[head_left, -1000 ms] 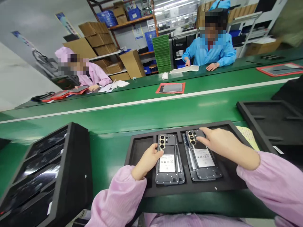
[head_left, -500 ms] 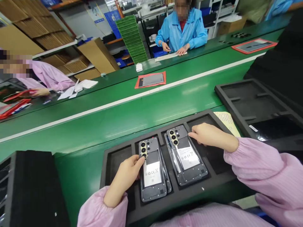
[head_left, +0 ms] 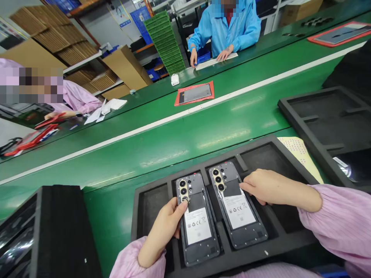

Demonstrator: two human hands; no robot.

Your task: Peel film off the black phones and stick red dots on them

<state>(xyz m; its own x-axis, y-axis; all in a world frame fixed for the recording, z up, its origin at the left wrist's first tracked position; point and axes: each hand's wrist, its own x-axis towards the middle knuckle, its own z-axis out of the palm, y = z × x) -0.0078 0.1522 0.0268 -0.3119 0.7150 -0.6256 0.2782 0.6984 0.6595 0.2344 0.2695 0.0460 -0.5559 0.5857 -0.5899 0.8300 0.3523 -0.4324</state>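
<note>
Two phones without back covers lie side by side in a black foam tray (head_left: 203,266), batteries with white labels facing up. My left hand (head_left: 166,222) grips the left phone (head_left: 198,226) by its left edge, thumb beside the lowest camera ring. My right hand (head_left: 265,185) pinches the right edge of the right phone (head_left: 239,210), near the top of the battery. The undersides of both phones and some of my fingertips are hidden.
A second foam tray (head_left: 321,148) holds a dark panel at the right, beside a dotted yellow sheet (head_left: 301,152). Black foam trays (head_left: 62,231) stand at left. Across the green bench, a red pouch (head_left: 194,93) carries a grey panel; a blue-sleeved person (head_left: 226,31) works behind it.
The view has shifted, so the tray appears farther right and lower. Both phones, earlier overlapping others beneath them at an offset, now sit more squarely in their slots. Both hands keep their holds.
</note>
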